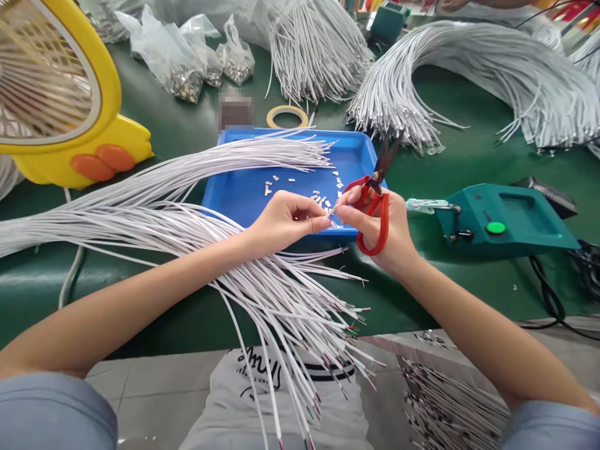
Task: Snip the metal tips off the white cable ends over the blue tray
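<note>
My left hand (288, 220) is closed in a pinch on the end of a thin white cable (328, 214) over the front edge of a blue tray (285, 187). My right hand (382, 228) holds red-handled scissors (375, 200) looped on its fingers, blades pointing up and away, while its thumb and forefinger pinch the same cable tip. A fan of white cables (197, 206) runs from the left under my left arm. Another bunch (300, 312) with stripped coloured ends hangs off the table edge over my lap.
Small white cut sleeve pieces (323, 194) lie in the tray. A teal device (501, 222) with a green button stands right. A yellow duck-shaped fan (60, 94) is at left. Large cable bundles (469, 69), plastic bags of metal parts (187, 75) and a tape roll (287, 115) lie behind.
</note>
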{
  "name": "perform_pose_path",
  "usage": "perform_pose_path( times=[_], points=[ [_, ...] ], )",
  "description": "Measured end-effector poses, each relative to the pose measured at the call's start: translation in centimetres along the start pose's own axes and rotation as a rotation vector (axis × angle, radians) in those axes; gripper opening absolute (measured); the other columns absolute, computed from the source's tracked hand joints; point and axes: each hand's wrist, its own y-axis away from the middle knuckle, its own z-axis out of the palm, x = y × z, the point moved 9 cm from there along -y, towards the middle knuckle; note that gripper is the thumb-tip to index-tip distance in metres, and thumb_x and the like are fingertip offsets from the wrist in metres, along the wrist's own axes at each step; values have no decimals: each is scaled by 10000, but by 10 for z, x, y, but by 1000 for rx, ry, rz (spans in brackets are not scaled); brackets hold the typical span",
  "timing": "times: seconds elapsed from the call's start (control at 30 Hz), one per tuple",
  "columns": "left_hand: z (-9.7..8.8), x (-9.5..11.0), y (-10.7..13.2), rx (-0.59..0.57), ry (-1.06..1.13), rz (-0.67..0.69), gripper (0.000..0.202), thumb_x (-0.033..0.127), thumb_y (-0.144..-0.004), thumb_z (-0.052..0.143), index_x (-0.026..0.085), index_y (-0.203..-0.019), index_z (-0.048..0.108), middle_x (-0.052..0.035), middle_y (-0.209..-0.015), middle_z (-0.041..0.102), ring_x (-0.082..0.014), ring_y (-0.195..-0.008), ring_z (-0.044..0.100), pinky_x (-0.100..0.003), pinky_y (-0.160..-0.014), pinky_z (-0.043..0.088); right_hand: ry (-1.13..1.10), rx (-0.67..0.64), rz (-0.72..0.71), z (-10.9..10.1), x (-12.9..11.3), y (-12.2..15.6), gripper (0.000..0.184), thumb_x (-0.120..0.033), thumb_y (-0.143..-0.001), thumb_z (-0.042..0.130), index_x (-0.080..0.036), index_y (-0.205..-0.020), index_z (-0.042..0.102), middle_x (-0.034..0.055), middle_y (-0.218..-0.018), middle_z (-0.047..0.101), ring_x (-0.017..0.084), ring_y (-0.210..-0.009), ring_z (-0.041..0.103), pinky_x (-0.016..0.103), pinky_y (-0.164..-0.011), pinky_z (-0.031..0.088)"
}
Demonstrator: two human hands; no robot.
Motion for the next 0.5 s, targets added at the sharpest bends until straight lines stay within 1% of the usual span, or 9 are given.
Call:
perform_pose_path(
  times=[0.13, 0.27, 0.37, 0.5],
  points=[
    [0, 3, 1, 11, -27, 46, 208, 286, -735, 701, 84, -693, 672, -3, -599, 539, -61, -564, 382, -209, -525, 309, 51, 21, -12, -4, -2, -1, 197, -204, -673, 734, -203, -697, 539, -28, -705, 596, 106, -654, 544, 250, -636, 475],
    [0, 1, 2, 16, -33, 35, 253, 323, -733, 704, 73, -705, 680, -18, -612, 564, -69, -576, 413, -214, -536, 332, 65, 9, -50, -3, -5, -1, 190, -208, -684, 727, -216, -717, 541, -11, -753, 638, 130, -706, 584, 277, -671, 501],
    [1, 2, 2, 7, -35, 32, 269, 342, -712, 727, 77, -696, 684, -9, -608, 577, -60, -567, 416, -200, -532, 338, 82, 6, -73, -3, -6, -1, 203, -215, -685, 742, -227, -703, 540, -12, -734, 632, 130, -680, 583, 288, -664, 507],
    [0, 5, 1, 5, -22, 37, 273, 355, -731, 713, 83, -708, 687, 1, -595, 584, -47, -541, 422, -182, -522, 346, 73, -13, -63, 1, -4, 0, 213, -221, -682, 752, -223, -697, 540, -19, -708, 615, 122, -656, 580, 290, -670, 512]
  ],
)
